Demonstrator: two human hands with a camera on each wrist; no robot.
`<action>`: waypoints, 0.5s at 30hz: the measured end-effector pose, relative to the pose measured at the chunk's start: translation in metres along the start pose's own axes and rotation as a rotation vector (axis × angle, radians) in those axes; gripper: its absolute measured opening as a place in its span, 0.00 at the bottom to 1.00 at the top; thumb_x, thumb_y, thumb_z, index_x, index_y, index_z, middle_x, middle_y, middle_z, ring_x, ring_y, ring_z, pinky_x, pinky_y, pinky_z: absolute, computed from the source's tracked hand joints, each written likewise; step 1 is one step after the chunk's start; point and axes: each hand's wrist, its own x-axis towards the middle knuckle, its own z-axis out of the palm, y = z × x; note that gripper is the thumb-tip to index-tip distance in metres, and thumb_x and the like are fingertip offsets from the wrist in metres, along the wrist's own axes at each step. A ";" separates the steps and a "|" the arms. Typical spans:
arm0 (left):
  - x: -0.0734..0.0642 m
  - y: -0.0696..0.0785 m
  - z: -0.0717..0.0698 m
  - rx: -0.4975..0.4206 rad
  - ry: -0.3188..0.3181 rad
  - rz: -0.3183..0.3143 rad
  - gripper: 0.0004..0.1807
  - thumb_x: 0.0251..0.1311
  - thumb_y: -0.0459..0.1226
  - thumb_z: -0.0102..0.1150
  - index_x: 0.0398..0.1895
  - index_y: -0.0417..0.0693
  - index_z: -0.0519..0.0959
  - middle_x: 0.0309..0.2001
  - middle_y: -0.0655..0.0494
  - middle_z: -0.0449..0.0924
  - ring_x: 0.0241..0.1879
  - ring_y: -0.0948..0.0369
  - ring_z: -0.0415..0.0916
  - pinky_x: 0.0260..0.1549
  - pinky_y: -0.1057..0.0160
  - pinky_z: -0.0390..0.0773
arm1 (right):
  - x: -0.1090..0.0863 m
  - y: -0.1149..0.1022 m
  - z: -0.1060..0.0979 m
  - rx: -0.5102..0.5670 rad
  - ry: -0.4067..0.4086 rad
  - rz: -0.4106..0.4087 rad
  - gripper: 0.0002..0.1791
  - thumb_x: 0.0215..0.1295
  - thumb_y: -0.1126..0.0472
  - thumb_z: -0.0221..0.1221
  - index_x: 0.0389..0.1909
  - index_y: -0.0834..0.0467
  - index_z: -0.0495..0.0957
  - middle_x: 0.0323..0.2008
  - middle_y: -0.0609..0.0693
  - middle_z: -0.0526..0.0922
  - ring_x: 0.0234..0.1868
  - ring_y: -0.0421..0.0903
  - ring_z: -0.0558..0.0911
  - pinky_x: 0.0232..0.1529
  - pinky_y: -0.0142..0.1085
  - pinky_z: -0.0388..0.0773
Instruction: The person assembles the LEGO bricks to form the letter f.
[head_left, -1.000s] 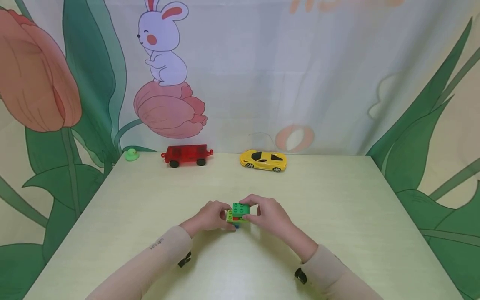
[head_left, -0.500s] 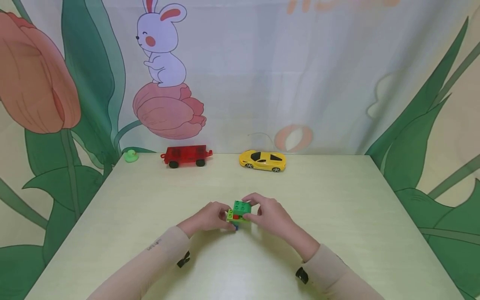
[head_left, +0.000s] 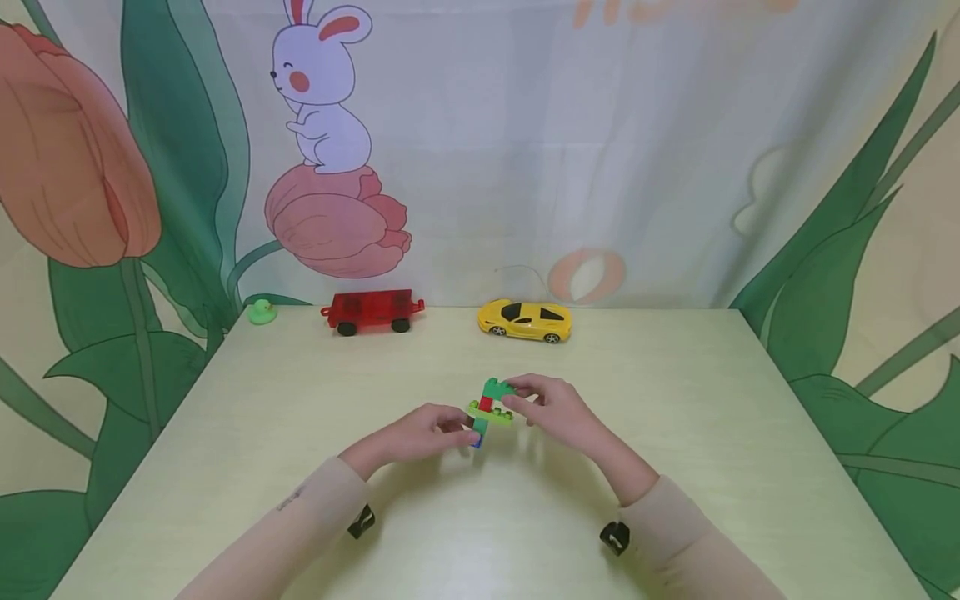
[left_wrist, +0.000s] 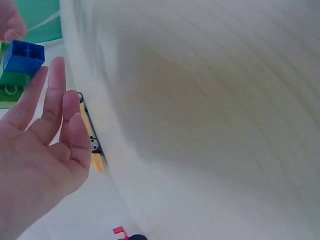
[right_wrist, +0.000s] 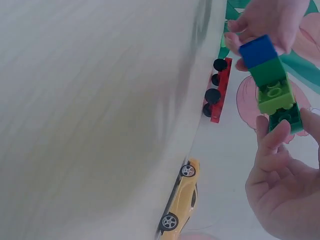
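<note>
Between the hands, a small stack of toy building bricks [head_left: 491, 413] is held up at a tilt above the table. A blue brick [head_left: 477, 441] forms its lower end, with a green brick [right_wrist: 268, 73] on it. Above come a wider lime brick, a red brick [head_left: 486, 404] and a dark green brick [head_left: 497, 387] at the top. The left hand [head_left: 423, 433] holds the lower end between thumb and fingers; in its wrist view fingers lie by the blue brick [left_wrist: 25, 57]. The right hand [head_left: 558, 410] pinches the top green brick, seen also from below [right_wrist: 295, 122].
Along the table's back edge stand a green toy duck [head_left: 262, 312], a red toy wagon [head_left: 372, 311] and a yellow toy car [head_left: 525, 322]. A printed curtain [head_left: 480, 167] hangs behind the pale table [head_left: 637, 417].
The brick stack has been raised and tilted, its top leaning away to the right. The right hand has moved up and right with it, and the stack's lower bricks now show.
</note>
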 end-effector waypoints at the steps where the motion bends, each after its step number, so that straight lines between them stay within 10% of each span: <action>1: -0.001 0.002 0.000 -0.005 -0.004 0.001 0.24 0.63 0.52 0.59 0.53 0.45 0.78 0.39 0.59 0.80 0.42 0.59 0.73 0.42 0.57 0.74 | 0.001 0.001 -0.001 0.002 0.004 0.006 0.22 0.65 0.47 0.61 0.56 0.53 0.78 0.42 0.46 0.82 0.32 0.54 0.81 0.34 0.44 0.77; 15: -0.013 0.016 0.013 0.095 0.123 0.015 0.17 0.59 0.43 0.66 0.48 0.45 0.83 0.34 0.63 0.80 0.38 0.59 0.73 0.37 0.60 0.74 | 0.007 0.004 -0.005 -0.027 -0.062 0.113 0.26 0.65 0.39 0.56 0.57 0.51 0.78 0.44 0.48 0.80 0.36 0.55 0.78 0.34 0.42 0.72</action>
